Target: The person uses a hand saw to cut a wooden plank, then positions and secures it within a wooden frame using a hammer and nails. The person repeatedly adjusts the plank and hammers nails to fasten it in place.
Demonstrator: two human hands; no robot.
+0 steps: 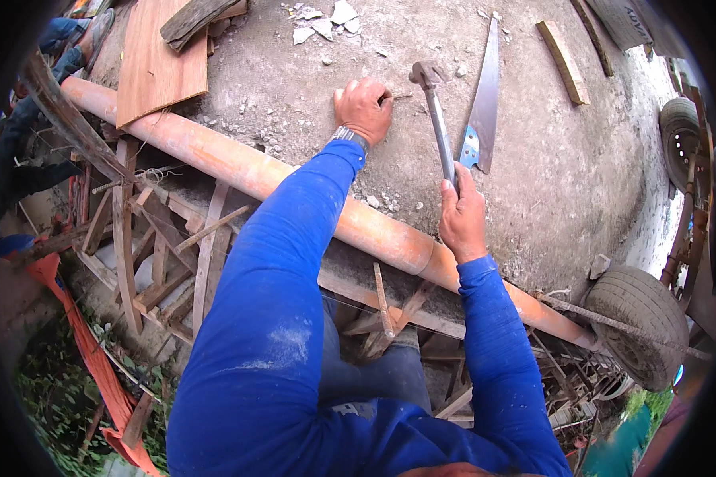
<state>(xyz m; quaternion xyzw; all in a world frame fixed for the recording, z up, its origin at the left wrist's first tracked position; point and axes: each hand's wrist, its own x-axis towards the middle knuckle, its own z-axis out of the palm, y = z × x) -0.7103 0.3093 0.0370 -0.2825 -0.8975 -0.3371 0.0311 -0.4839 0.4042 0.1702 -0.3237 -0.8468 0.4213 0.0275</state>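
Observation:
My right hand (463, 219) is wrapped round the handle of a claw hammer (438, 119), whose metal head points away from me above the rough concrete. My left hand (363, 110), with a watch (350, 137) at its wrist, is closed and rests low on the concrete beyond the pipe. What its fingers hold, if anything, is hidden; a thin dark sliver shows just to their right. A handsaw (485, 103) with a blue handle lies right of the hammer, its blade pointing away. Both forearms, in blue sleeves, reach across a long orange pipe (382, 238).
Plywood (163, 71) and weathered wood (195, 22) lie at the far left, broken chips (324, 28) near the top. A wood strip (563, 62) lies right of the saw. Tires (643, 322) stand at the right. Timber framing (123, 230) drops below the pipe. Another person's legs (64, 48) show upper left.

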